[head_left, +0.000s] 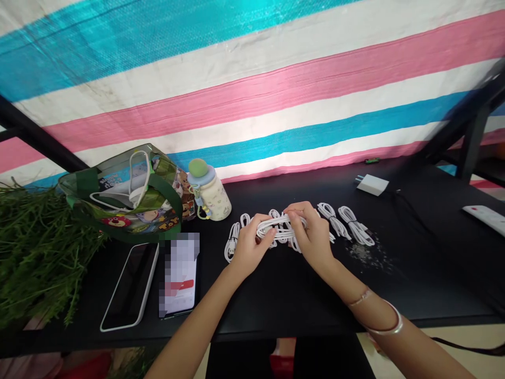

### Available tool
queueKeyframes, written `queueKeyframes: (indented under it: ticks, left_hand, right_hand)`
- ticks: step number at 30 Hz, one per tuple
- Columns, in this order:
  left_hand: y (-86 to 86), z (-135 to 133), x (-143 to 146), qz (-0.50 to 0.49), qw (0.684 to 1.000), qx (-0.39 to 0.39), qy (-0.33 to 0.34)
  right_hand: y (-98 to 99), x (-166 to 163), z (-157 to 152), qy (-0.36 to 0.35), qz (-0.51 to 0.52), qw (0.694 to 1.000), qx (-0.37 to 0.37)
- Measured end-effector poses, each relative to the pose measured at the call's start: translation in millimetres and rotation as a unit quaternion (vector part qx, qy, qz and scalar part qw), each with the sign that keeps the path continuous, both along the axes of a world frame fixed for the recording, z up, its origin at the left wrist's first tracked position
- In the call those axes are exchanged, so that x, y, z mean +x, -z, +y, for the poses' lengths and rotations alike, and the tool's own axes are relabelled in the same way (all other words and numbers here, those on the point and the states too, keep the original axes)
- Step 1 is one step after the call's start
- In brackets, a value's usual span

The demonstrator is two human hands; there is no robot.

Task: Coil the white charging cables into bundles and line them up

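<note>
A coiled white cable (278, 230) runs lengthwise left to right near the middle of the counter (276, 300), gripped at either end by the closed fingers (265, 235) of the left hand (250, 251) and right hand (311, 237); more coiled cables (355, 225) lie just right.

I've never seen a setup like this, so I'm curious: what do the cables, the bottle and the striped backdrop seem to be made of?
The cables look like smooth white rubber or plastic, judging by their soft bends and faint sheen. The bottle seems to be matte cream plastic, though its material is hard to confirm. The backdrop looks like a woven plastic tarpaulin, with a fine weave and glossy finish.
</note>
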State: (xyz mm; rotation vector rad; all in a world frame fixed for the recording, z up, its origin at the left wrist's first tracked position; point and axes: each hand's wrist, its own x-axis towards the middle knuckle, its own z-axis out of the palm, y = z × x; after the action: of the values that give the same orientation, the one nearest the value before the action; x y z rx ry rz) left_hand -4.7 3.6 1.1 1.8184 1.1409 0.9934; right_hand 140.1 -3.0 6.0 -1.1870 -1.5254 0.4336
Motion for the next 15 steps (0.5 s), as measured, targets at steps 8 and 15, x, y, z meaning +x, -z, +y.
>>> queueKeyframes:
  ticks: [8, 15]
  left_hand:
    - [3.5, 0, -4, 0.043, 0.995, 0.083, -0.019]
    - [3.3, 0, -7, 0.055, 0.992, 0.104, -0.055]
  right_hand:
    - [2.0, -5, 2, -0.010, 0.045, 0.999, -0.021]
    - [7.7, -11, 2, -0.012, 0.038, 0.999, -0.006]
